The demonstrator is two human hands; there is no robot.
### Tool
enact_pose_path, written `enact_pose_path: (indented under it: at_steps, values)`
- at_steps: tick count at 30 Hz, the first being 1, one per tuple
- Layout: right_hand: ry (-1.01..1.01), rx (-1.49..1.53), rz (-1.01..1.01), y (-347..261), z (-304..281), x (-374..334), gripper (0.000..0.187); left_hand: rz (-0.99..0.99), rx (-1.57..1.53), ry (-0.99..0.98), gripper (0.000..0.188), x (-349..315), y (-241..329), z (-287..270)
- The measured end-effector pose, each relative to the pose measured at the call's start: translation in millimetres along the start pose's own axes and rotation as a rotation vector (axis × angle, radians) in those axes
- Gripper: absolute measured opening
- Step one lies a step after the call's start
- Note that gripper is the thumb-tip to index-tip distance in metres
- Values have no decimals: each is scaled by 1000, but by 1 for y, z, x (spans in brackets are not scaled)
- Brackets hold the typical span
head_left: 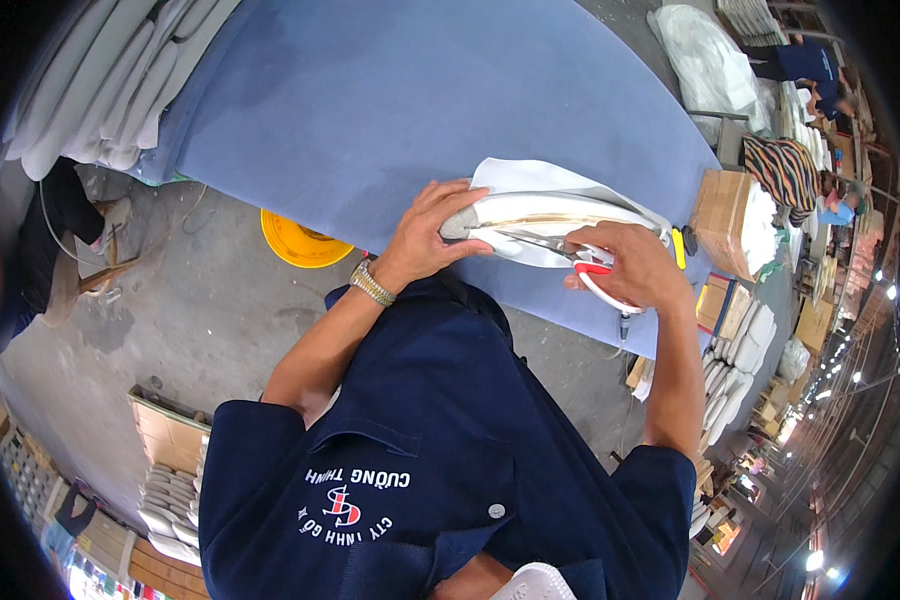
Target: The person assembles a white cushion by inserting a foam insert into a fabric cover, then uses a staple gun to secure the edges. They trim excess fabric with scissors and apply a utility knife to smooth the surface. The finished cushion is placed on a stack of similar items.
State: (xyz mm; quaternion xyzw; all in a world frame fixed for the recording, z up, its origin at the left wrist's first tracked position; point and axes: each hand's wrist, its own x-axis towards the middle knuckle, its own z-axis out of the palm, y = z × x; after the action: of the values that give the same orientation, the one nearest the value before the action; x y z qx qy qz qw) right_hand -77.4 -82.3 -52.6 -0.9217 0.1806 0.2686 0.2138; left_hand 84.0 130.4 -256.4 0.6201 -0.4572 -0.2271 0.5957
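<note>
Two hands work one long white curved piece (555, 212), a slim moulded shape with a pale yellowish streak along its length and a grey end, lying on a white sheet (530, 178) at the near edge of the blue worktop (370, 90). At the piece's grey end, the left hand (432, 235) presses down with fingers curled over it, a metal watch (372, 284) on the wrist. At the piece's other end, the right hand (638, 265) has its grip closed through the red handles of scissors (570, 252), whose blades lie along the lower edge of the piece. Just beyond the piece's right end lies a small yellow tool (679, 246). Below the piece, on the floor beside the worktop, stands a yellow bucket (300, 245). Farther right of the piece sit cardboard boxes (725, 210) and stacked white parts (735, 350).
</note>
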Motion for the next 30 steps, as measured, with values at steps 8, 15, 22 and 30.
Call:
enact_pose_path:
  at_steps: [8, 15, 22, 30]
  values:
    - [-63, -67, -58, 3, -8, 23, 58, -28, 70, -27, 74, -2, -1, 0]
    - [-97, -16, -132, 6, -12, 37, 53, -39, 26, -4, 73, 1, 3, -2]
    - [-82, 388, -82, 16, 17, 33, 59, -53, -8, -6, 67, 9, 8, -4]
    - [51, 492, 4, 19, 34, 10, 57, -104, -60, -164, 51, 19, 22, -23]
